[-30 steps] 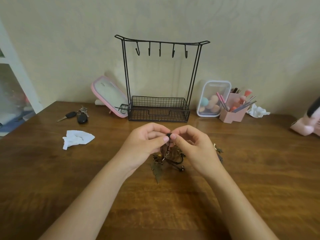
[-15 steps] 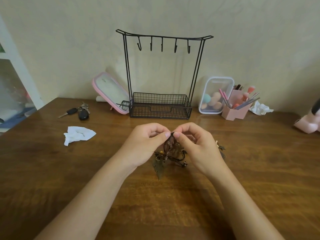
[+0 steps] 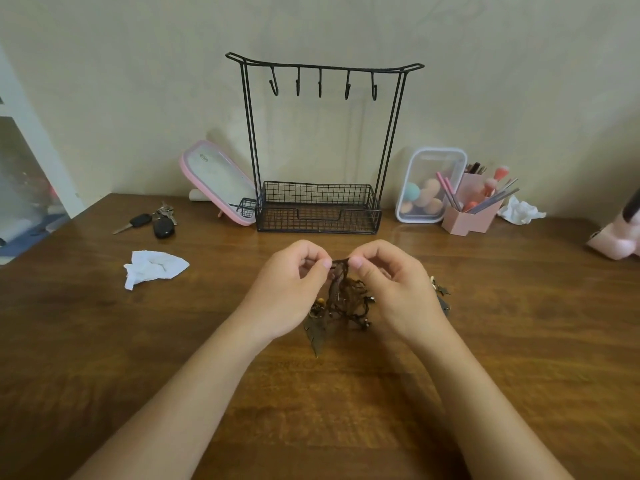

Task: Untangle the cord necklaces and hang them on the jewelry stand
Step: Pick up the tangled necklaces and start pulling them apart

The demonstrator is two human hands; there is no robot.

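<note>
A tangled bunch of dark brown cord necklaces [image 3: 346, 299] with small metal charms lies on the wooden table [image 3: 104, 341], its top lifted between my hands. My left hand [image 3: 291, 289] pinches the cords at the top with thumb and forefinger. My right hand [image 3: 394, 289] pinches the same top strands just to the right. A bronze leaf pendant [image 3: 316, 336] hangs down from the bunch onto the table. More charms [image 3: 441, 291] peek out behind my right hand. The black wire jewelry stand [image 3: 322, 143] stands at the back, its several hooks bare.
A pink-framed mirror [image 3: 221, 181] leans left of the stand. Car keys [image 3: 157, 223] and a crumpled white tissue [image 3: 152, 270] lie at the left. A clear box of sponges [image 3: 429, 187], a pink brush holder [image 3: 474, 209] and another tissue [image 3: 519, 211] sit at the right.
My two hands have drawn slightly apart at the top of the bunch, stretching the cords between them. The bunch has loosened and spread a little.
</note>
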